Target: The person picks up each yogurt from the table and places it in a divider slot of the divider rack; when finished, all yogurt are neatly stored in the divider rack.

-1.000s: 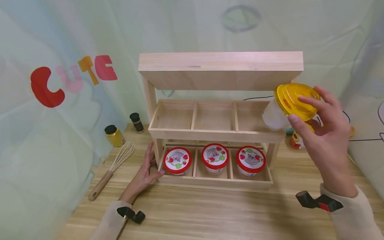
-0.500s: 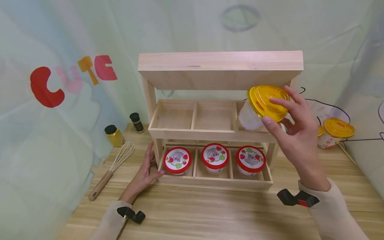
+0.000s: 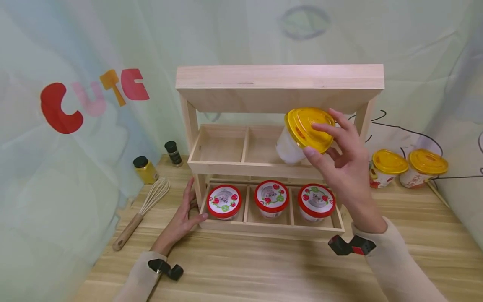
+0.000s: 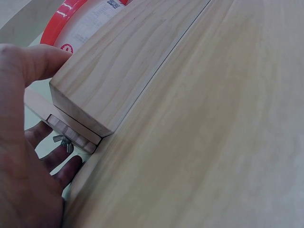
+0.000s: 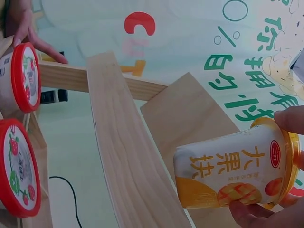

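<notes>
My right hand (image 3: 345, 167) grips a yogurt cup (image 5: 223, 171) with a yellow lid (image 3: 309, 128) by its lid end. The cup tilts in front of the middle tier of a wooden rack (image 3: 279, 76), at the divider between the middle and right compartments. Fruit pictures and yellow lettering cover its side in the right wrist view. My left hand (image 3: 183, 218) holds the left end of the rack's lower tray (image 4: 109, 71), thumb at the front corner, fingers along the side. In that tray stand three red-lidded cups (image 3: 271, 197), one in each compartment.
Two more yellow-lidded cups (image 3: 388, 163) stand on the table right of the rack, near a thin stick (image 3: 439, 195). To the left lie a whisk (image 3: 141, 214), a yellow jar (image 3: 145, 170) and a dark-capped bottle (image 3: 173, 153). A printed curtain hangs behind.
My right hand has carried the yellow-lidded cup leftward, from the rack's right end across the middle tier's right compartment. The two cups behind it have come into full view. My left hand stays put.
</notes>
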